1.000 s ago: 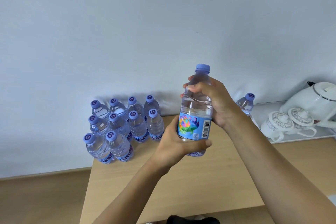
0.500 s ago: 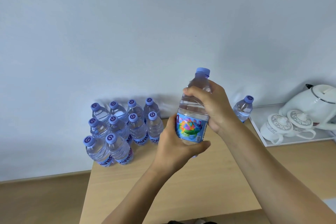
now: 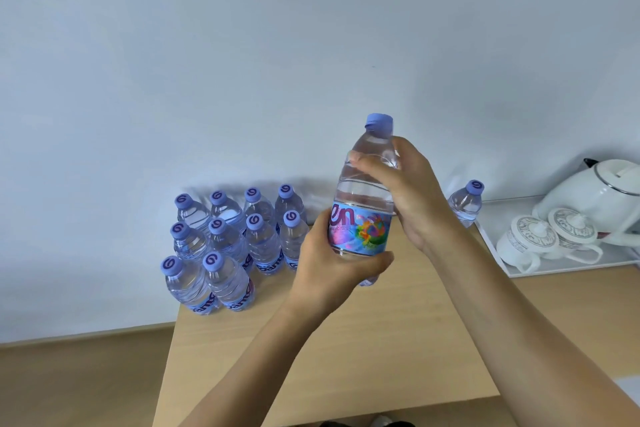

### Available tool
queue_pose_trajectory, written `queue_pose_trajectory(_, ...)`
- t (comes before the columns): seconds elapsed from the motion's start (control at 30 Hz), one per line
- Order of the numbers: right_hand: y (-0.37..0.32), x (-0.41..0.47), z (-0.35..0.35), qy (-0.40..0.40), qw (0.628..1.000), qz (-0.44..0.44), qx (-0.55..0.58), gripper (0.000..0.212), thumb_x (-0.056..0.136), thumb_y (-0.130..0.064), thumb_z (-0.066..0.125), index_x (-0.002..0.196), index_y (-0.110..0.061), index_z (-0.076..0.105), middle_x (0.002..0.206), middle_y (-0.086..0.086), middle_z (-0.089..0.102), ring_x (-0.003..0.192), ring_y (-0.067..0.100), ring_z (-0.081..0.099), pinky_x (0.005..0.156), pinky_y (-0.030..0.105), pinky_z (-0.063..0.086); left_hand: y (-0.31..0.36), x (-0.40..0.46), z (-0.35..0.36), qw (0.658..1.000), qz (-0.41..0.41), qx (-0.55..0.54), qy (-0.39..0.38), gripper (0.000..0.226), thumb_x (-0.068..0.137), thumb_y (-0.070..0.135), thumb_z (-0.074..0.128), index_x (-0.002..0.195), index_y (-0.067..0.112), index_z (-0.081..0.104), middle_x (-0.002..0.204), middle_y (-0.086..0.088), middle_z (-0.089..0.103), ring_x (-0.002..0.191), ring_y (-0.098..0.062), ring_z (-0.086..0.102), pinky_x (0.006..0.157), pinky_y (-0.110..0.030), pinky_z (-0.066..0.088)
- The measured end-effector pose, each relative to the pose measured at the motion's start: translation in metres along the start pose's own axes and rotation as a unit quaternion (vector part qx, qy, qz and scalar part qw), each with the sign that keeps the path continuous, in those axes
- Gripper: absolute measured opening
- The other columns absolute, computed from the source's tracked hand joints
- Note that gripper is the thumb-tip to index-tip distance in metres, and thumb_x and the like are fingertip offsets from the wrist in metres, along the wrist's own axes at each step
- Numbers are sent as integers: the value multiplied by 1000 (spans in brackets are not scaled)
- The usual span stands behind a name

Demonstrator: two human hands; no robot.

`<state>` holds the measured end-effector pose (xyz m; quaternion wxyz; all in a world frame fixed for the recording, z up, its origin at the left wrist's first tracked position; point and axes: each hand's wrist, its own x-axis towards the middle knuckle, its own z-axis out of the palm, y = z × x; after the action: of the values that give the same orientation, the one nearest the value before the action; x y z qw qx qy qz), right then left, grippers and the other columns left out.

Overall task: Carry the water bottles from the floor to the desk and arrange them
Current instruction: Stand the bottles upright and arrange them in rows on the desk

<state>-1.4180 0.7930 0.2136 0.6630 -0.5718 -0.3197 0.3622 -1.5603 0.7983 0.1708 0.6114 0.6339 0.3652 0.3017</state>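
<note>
Above the tabletop [image 3: 381, 350], near its back edge, we see a water bottle [image 3: 365, 198] held upright in both hands; since half a second ago its label has turned, the barcode side gone and purple lettering now facing us, while the bottle sits at much the same height; the left hand [image 3: 332, 267] cups the lower part, its fingers [image 3: 375, 259] closed round the label's bottom edge; the right hand [image 3: 412, 194] wraps the clear shoulder below the lilac cap, thumb pressed across the front; both grips are closed on the bottle; to the left, ten grouped bottles [image 3: 235, 246] stand upright in rows against the wall, unmoved; a lone bottle [image 3: 465, 203] stands behind the right wrist, beside a white tray [image 3: 498, 218] carrying lidded cups [image 3: 550, 239] and a kettle [image 3: 602, 198].
</note>
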Motion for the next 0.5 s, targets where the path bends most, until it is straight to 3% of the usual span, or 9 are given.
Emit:
queue_pose_trajectory(0.1, 6, -5, 7, 43, 999, 6, 19, 44, 68, -30, 85, 100, -14, 60, 86, -1, 71, 78, 18, 73, 64, 29, 58, -4, -3, 4, 999, 7, 38, 15, 63, 56, 15, 89, 107, 29, 56, 83, 11, 70, 64, -10, 68, 56, -37, 60)
queue_pose_trajectory(0.23, 10, -5, 7, 49, 998, 14, 47, 31, 66, -19, 77, 92, -16, 59, 76, -1, 67, 67, 16, 69, 57, 26, 54, -9, -5, 2, 999, -1, 49, 7, 73, 52, 20, 92, 114, 30, 55, 91, 12, 70, 78, -10, 70, 65, -37, 61)
queue_pose_trajectory(0.37, 7, -3, 2, 1, 998, 21, 67, 29, 67, -16, 75, 91, -13, 59, 73, 3, 67, 66, 20, 67, 59, 31, 54, -8, -5, -1, 999, -11, -13, -30, 66, 55, 11, 91, 109, 32, 58, 89, 7, 72, 71, -10, 69, 58, -26, 58)
queue_pose_trajectory(0.5, 5, 0, -5, -91, 990, 13, 111, 21, 69, -11, 72, 86, -18, 63, 87, 12, 64, 80, 30, 64, 70, 37, 56, -8, -4, -6, 995, -30, -50, -78, 67, 51, 16, 91, 110, 21, 60, 96, -6, 72, 84, -20, 70, 71, -36, 60)
